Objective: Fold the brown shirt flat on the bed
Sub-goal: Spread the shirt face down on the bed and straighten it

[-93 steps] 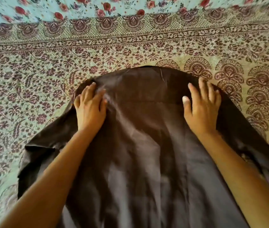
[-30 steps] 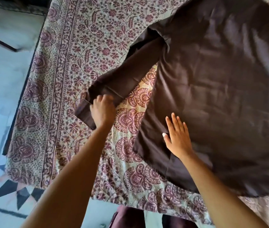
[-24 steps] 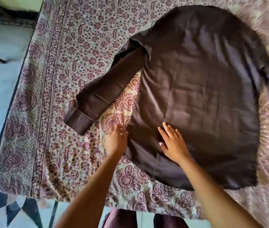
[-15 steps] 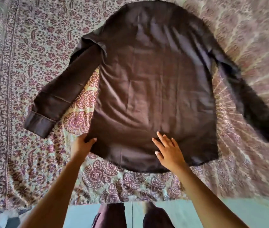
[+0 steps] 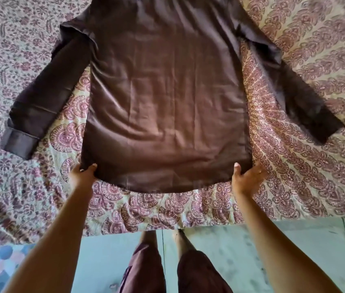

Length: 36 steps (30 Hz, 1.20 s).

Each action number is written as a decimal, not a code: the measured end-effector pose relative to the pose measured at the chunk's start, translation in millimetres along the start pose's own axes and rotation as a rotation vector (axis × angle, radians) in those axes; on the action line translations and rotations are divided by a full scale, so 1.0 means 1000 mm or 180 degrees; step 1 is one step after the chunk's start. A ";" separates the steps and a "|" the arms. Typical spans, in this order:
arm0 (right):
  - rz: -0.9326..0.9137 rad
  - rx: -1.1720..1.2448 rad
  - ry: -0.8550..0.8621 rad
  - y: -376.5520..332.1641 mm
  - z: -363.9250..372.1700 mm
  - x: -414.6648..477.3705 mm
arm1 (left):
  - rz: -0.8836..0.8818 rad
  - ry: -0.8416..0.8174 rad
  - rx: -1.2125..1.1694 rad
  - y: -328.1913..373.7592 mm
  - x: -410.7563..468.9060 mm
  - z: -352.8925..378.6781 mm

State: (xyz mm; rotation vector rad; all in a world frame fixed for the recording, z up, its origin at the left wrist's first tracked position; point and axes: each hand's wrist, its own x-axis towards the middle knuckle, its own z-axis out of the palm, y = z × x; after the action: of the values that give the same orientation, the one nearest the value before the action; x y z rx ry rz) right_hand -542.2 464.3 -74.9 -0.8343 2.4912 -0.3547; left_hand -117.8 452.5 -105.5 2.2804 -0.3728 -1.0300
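While one brown shirt (image 5: 165,98) lies spread, left hand (image 5: 82,176) and right hand (image 5: 246,178) each grip its hem.

— What lies on the bed (image 5: 294,176)?

— A brown shirt (image 5: 165,98), long-sleeved, spread back-up over a maroon paisley bedspread (image 5: 19,187), hem toward the person standing at the bed's edge. The left sleeve (image 5: 47,98) angles out to a turned cuff; the right sleeve (image 5: 302,98) slants toward the right.

— And the hands?

— The left hand (image 5: 82,175) pinches the hem's left corner, thumb on top of the cloth. The right hand (image 5: 247,176) grips the right corner the same way. Both bare forearms reach in from below; the hem between them sags in a shallow curve.

— Below the bed?

— Pale tiled floor (image 5: 220,246) and the person's dark maroon trousers (image 5: 146,269).
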 end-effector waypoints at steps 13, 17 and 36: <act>0.0821 0.1690 -0.0095 0.025 -0.005 0.033 | -0.0328 0.0026 -0.0741 -0.005 0.003 -0.023; 0.0990 0.1903 -0.0398 0.021 -0.007 0.032 | -0.0371 -0.0027 -0.0712 -0.004 0.003 -0.021; -0.3759 -0.1437 -0.0491 0.008 0.037 -0.084 | 0.3743 -0.1301 0.3243 -0.023 -0.096 0.023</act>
State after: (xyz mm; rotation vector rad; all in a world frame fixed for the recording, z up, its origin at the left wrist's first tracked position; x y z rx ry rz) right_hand -468.3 519.4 -78.5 -2.3561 1.6739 -0.0704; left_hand -198.1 506.7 -76.2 1.8543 -2.4650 -0.6426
